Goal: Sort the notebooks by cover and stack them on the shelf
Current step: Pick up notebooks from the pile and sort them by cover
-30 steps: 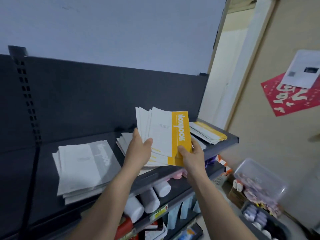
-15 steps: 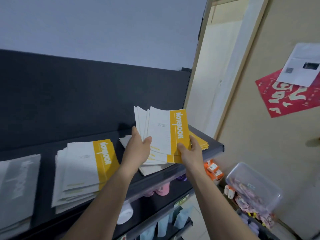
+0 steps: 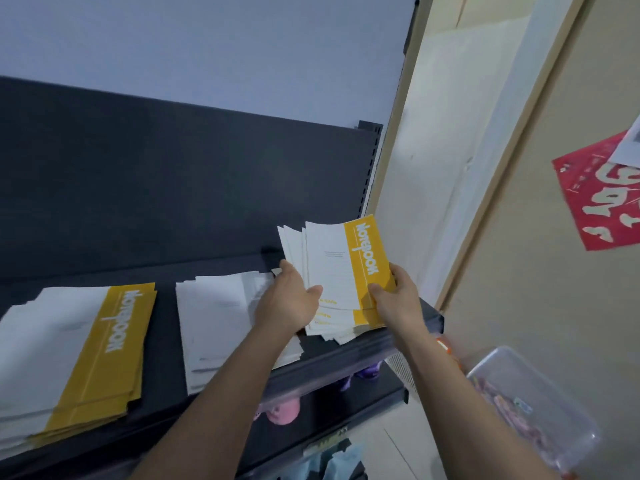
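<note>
Both forearms reach up from the bottom of the frame toward its centre right. The left hand [image 3: 289,299] cups the left edge of a fanned bundle of yellow-spined notebooks [image 3: 341,271], thumb across the front cover, fingers behind. The right hand [image 3: 394,297] pinches the yellow spine edge, thumb on top. The bundle tilts upright over the right end of the dark shelf [image 3: 349,355]. On the shelf lie a yellow-spined stack [image 3: 79,355] at lower left and a white stack [image 3: 221,320] just beside the left wrist.
</note>
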Demonstrator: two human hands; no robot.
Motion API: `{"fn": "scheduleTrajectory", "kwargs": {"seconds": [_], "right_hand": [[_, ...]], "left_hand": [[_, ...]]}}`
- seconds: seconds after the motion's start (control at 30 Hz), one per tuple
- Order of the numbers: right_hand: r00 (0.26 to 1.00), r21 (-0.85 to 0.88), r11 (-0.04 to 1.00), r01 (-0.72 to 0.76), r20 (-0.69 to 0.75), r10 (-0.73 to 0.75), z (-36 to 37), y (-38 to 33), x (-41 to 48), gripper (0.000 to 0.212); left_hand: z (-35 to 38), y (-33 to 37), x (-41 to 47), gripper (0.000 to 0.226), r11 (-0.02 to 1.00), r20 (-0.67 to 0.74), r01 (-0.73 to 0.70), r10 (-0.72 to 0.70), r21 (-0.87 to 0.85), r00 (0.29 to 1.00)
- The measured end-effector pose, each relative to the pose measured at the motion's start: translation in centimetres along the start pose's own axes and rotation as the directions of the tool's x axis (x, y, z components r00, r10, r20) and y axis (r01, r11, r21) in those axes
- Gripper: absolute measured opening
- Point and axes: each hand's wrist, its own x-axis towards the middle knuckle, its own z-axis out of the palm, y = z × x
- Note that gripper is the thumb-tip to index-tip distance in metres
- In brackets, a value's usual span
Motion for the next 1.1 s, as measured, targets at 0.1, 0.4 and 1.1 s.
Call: {"fn": "scheduleTrajectory", "kwargs": {"seconds": [0.1,0.4,1.1], "right_hand": [[1.0,-0.104,0.995,-0.014,0.02,0.016,0.0,0.8,2.1,0.032],[0.988,-0.569,0.822,0.035,0.145,0.059,-0.1,3.5,5.6,0.039],[0.454,-0.14,0.448,0.883,0.501,-0.737,8.0,-3.6,-5.4,0.044]], "left_hand": [[1.1,0.4,1.6,0.077,0.991,0.037,0.021,-0.026,0.135,0.999],[3.4,0.3,2.7,0.043,0.918,0.079,0.011,-0.046,0.396,0.996],[-8.2,-4.6,-12.5,0.035,0.67,-0.558,0.39,0.043,0.631,0.829]]}}
